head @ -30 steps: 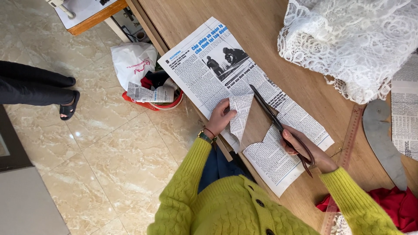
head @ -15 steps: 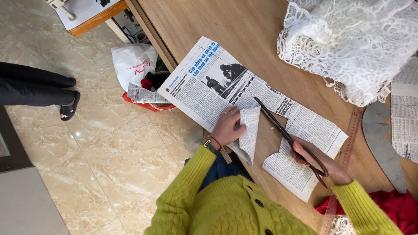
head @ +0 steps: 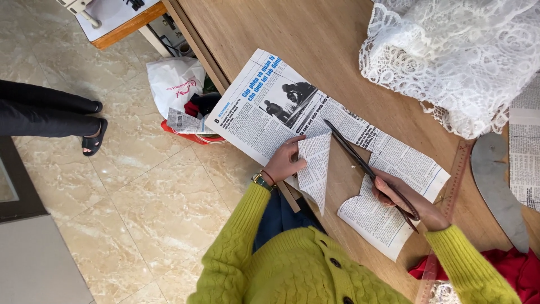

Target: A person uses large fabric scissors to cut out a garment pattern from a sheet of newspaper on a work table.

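A newspaper sheet (head: 270,107) lies across the wooden table (head: 315,45), overhanging its near edge. My right hand (head: 402,197) grips long dark scissors (head: 360,160) whose blades point up-left into a cut in the sheet. My left hand (head: 286,160) pinches a folded-back flap of cut newspaper (head: 315,171) beside the blades. A second piece of the sheet (head: 374,217) lies under my right wrist. I wear a yellow-green knitted cardigan.
White lace fabric (head: 450,56) is heaped at the table's far right. A wooden ruler (head: 453,186), a grey curved template (head: 498,191), red cloth (head: 506,267) and more newspaper (head: 526,146) lie right. A red bin with bags (head: 185,107) stands on the tiled floor. Another person's legs (head: 50,112) are at left.
The scissors have cut further up into the sheet. My left hand has folded the cut flap back toward me, and the opening in the paper is wider.
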